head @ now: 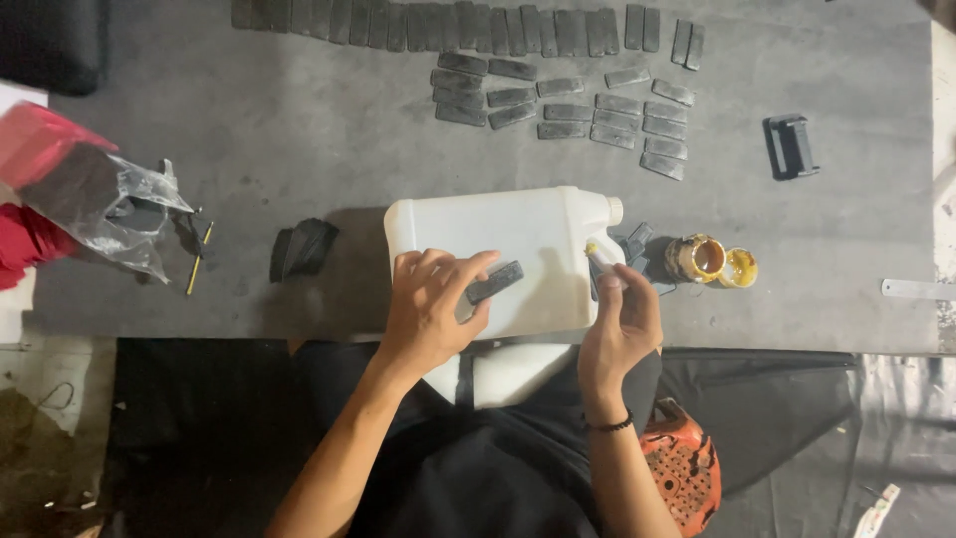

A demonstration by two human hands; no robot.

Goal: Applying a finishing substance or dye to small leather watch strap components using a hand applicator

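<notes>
Head view, near to far. Closest: person's lap in dark clothing, w/ an orange perforated object (682, 468) by the right forearm, prob. set down there to keep it out of the way.

Left hand (428, 309) rests on top of a white plastic jug (498, 261) lying on its side across the table edge. Fingers pin a small flat dark strip (495, 281) against the jug's broad face; the jug seems to serve as a raised work surface, so the strip sits flat and steady. So left hand is pressing down on the strip, not a full wrap-around grip.

Right hand (619, 324) is closed around a thin brush-like applicator (600, 257) w/ yellowish tip, held pencil-style, tip pointing up toward the jug's cap end. Just past it, right of the jug, an open tin (695, 257) of yellow-brown paste and its lid (738, 267) stand side by side, near enough for the brush to reach w/o shifting.

Left of jug: a dark folded piece (302, 249), a yellow-handled tool (199, 257), then a clear plastic bag (110, 204) next to red material at the table edge.

Further back on the grey table (299, 130): loose dark strips (558, 105) laid apart in rows, none touching, perhaps so each stays separate. Far edge: a tight line of more strips (468, 25). A black clip-like bracket (790, 146) sits off right, apart from the rest.
</notes>
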